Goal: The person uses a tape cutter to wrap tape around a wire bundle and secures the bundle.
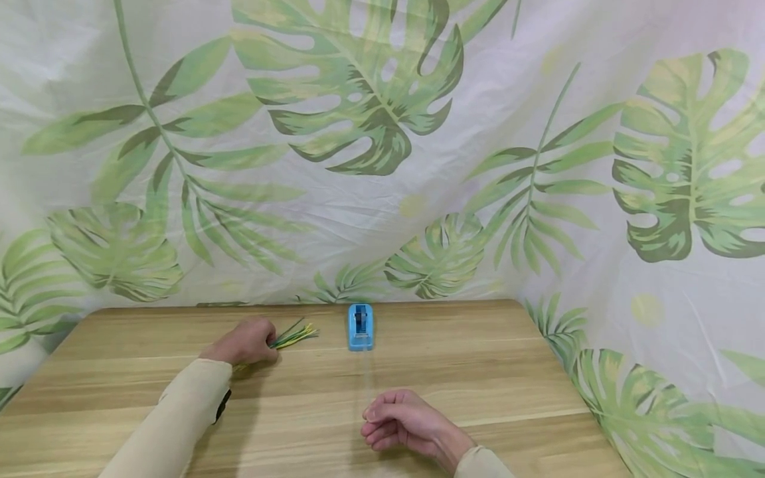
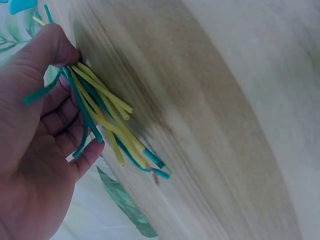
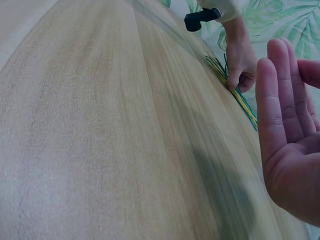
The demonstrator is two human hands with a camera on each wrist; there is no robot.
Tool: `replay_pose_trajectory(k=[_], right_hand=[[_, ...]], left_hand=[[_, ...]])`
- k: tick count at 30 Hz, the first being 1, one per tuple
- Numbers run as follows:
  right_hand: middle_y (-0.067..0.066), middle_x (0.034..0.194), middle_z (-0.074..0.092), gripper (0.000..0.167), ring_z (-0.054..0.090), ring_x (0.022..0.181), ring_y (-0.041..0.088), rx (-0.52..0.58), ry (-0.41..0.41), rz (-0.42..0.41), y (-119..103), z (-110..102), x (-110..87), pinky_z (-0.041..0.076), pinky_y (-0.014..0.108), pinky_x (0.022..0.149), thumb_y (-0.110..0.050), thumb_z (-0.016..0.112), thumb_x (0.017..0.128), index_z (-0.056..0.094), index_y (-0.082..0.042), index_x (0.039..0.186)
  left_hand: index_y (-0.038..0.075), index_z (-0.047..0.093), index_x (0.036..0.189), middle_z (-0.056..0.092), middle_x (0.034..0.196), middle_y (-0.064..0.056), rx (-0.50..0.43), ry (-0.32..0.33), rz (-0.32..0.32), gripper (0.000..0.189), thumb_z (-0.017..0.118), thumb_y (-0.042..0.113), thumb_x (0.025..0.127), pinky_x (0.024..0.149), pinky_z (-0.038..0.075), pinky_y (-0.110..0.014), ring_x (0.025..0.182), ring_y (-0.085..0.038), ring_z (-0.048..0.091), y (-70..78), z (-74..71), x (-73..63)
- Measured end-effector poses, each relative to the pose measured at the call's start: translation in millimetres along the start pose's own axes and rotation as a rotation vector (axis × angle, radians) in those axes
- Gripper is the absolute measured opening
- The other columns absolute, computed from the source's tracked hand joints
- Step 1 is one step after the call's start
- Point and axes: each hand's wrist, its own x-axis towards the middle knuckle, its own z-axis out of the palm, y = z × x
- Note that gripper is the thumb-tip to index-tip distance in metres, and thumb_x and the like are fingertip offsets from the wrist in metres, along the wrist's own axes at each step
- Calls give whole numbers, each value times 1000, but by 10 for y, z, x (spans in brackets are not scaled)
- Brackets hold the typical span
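Observation:
My left hand [image 1: 248, 340] pinches a bundle of thin green and yellow strands [image 1: 299, 335] at the left of the table. In the left wrist view the loose ends of the strands [image 2: 117, 120] fan out past the thumb and fingers; they look like cords or wires. A blue tape dispenser [image 1: 360, 326] sits near the table's back edge, right of the bundle. From its front a clear strip of tape [image 1: 367, 375] stretches toward me. My right hand [image 1: 412, 425] pinches the strip's near end between thumb and forefinger. That pinch is mostly cut off in the right wrist view.
The wooden table [image 1: 478, 372] has its back edge against a hanging cloth [image 1: 358, 219] with a green leaf print. More of the cloth hangs along the right side. A black device [image 1: 222, 406] is worn on the left wrist.

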Motion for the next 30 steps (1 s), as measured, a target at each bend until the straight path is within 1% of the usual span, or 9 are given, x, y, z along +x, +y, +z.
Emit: replay_pose_trajectory(k=[4,8,16,20,25,29,30], right_hand=[[4,82,74,5,72,73,11,-2,-3,1,-4,0,3,58,27,66,-8,65,92,70,-9,93],[3,81,74,5,72,73,10,-2,-4,-2,-7,0,4,58,26,66,-8,65,92,70,-9,93],[3,81,74,5,72,72,10,-5,-3,-12,-7,10,5,58,26,65,-7,65,92,70,-9,93],[3,81,74,5,72,72,10,-2,-5,-9,-8,8,2,58,26,65,-8,65,92,70,-9,93],[4,81,74,5,72,72,10,5,-8,-6,-10,8,-5,58,26,66,-8,66,92,70,-9,93],[4,81,75,5,72,73,10,5,-11,-9,-5,5,-3,58,26,66,-7,65,92,70,-9,93],[4,82,75,5,72,73,10,7,-11,-8,-4,3,-3,58,26,66,-8,66,92,70,-9,93]], left_hand=[[16,47,60,38,60,7,45,-15,-9,32,76,12,71,55,30,-29,57,-11,35,31,-12,-3],[15,49,62,40,62,7,86,-21,8,30,76,13,73,56,33,-30,58,-12,38,48,-9,-5],[15,52,67,43,65,6,134,-36,7,27,77,16,77,58,36,-33,61,-14,40,59,-13,-41],[15,52,69,43,65,5,138,-39,13,26,77,16,78,58,36,-33,61,-14,41,42,-2,-38],[14,53,70,43,65,5,113,-64,3,24,75,13,80,57,35,-32,61,-14,41,32,9,-36],[15,53,71,42,65,5,104,-80,-6,23,72,13,82,56,33,-31,60,-13,39,66,-19,-34],[15,53,71,43,65,5,106,-79,0,22,72,13,83,56,33,-30,60,-12,39,82,-34,-33]])
